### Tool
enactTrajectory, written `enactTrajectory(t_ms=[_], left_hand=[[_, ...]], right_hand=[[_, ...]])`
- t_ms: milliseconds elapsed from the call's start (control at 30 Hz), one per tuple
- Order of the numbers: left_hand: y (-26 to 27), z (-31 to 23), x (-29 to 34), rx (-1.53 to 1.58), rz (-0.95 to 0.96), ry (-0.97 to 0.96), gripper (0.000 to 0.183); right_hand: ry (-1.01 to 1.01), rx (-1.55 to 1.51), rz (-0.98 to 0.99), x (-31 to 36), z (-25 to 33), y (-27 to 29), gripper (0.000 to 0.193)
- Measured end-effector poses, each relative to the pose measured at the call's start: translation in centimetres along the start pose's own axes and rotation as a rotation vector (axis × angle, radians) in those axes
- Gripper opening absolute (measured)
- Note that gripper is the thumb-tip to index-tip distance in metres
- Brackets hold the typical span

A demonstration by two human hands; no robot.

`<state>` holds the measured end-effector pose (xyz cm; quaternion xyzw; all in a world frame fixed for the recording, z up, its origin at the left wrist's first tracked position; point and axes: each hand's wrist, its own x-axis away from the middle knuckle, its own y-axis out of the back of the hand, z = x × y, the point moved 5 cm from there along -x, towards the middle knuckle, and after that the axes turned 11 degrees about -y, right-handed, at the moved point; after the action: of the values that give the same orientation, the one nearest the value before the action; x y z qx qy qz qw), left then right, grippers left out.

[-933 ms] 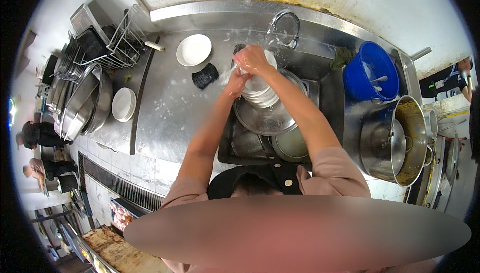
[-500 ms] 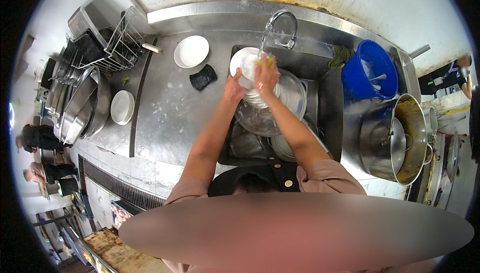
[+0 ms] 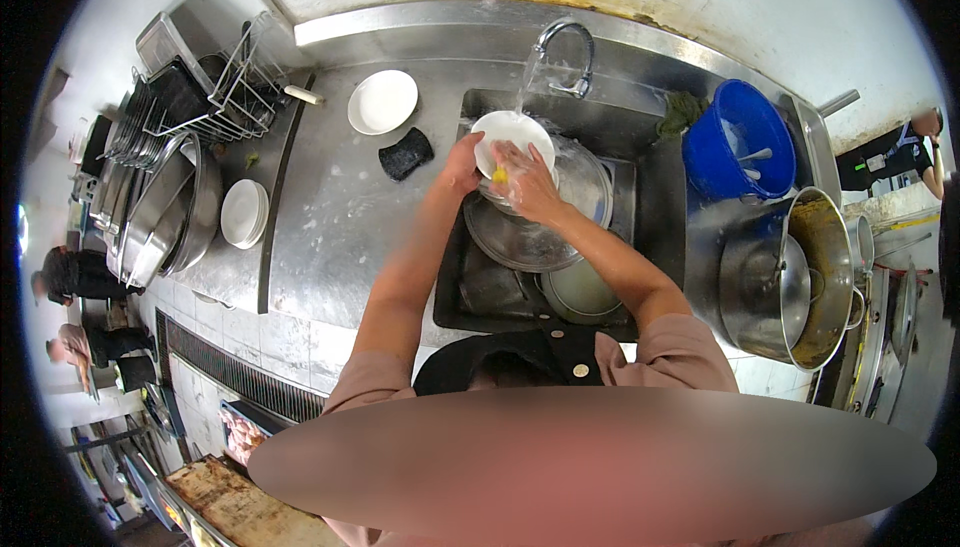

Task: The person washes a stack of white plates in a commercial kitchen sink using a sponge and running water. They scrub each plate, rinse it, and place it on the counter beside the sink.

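Above the sink (image 3: 650, 237), my left hand (image 3: 462, 163) grips the left rim of a small white dish (image 3: 512, 129). My right hand (image 3: 530, 187) is closed round a yellow sponge (image 3: 500, 176), mostly hidden by the fingers, and presses it on the face of that dish. Water runs down from the curved chrome faucet (image 3: 566, 27) just behind the dish's far rim. Beneath my hands, a big round metal basin or lid (image 3: 592, 192) sits in the sink. Other white dishes under the held one are largely covered.
On the left counter are a white plate (image 3: 384, 103), a black scouring pad (image 3: 406, 156) and a small stack of white plates (image 3: 244, 215). A wire rack (image 3: 215, 112) and metal bowls (image 3: 200, 202) stand farther left. A blue bucket (image 3: 720, 142) and large steel pots (image 3: 765, 277) flank the sink's right.
The white dish has come nearer and now shows its face to me. My right hand with the sponge has moved down toward me, out of the water stream.
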<state>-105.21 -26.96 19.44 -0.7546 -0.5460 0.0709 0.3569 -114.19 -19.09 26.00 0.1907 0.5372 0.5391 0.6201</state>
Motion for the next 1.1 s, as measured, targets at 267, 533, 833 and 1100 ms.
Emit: enactTrajectory(t_ms=[267, 533, 833, 1100], left_hand=[[-0.7, 1.8, 2.6, -0.186, -0.058, -0.188, 0.043], [1.5, -0.7, 1.5, -0.539, -0.007, -0.161, 0.037], [0.8, 1.3, -0.5, -0.173, -0.388, -0.336, 0.036], [-7.8, -4.7, -3.3, -1.36, 0.276, -0.762, 0.026]], right_hand=[[-0.469, -0.012, -0.063, -7.6, -5.5, -2.1, 0.026], [-0.099, -0.106, 0.077, -9.9, -3.2, -1.6, 0.04], [-1.33, -1.333, -0.36, 1.7, -9.2, -4.5, 0.021], [-1.351, -1.926, -0.072, 5.2, -8.2, -9.0, 0.03]])
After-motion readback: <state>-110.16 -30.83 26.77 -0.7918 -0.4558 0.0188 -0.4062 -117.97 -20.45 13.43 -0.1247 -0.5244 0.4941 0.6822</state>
